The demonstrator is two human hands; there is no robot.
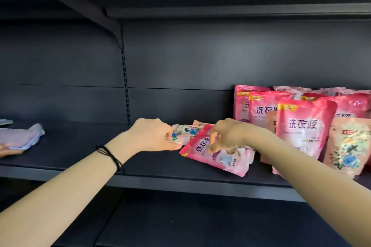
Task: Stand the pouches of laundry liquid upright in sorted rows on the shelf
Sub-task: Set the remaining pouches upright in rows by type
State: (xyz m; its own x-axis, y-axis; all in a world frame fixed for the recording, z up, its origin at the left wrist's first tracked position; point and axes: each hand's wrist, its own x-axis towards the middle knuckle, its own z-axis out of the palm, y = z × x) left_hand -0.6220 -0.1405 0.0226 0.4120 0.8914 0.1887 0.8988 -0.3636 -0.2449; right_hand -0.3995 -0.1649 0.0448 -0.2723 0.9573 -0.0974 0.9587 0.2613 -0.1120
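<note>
Two hands work mid-shelf among fallen pouches. The left hand (152, 134) curls its fingers round a pale floral pouch (186, 132) lying flat on the dark shelf (140, 162). The right hand (226, 136) claws its bent fingers onto a pink pouch (218, 158) lying tilted just beside it, near the front edge. Close on the right, upright pink pouches (303, 126) stand in rows with an upright floral pouch (349, 146) in front, crowding the right forearm. Far left lies a lilac pack (18, 138). Black bands (110, 154) circle the left wrist.
</note>
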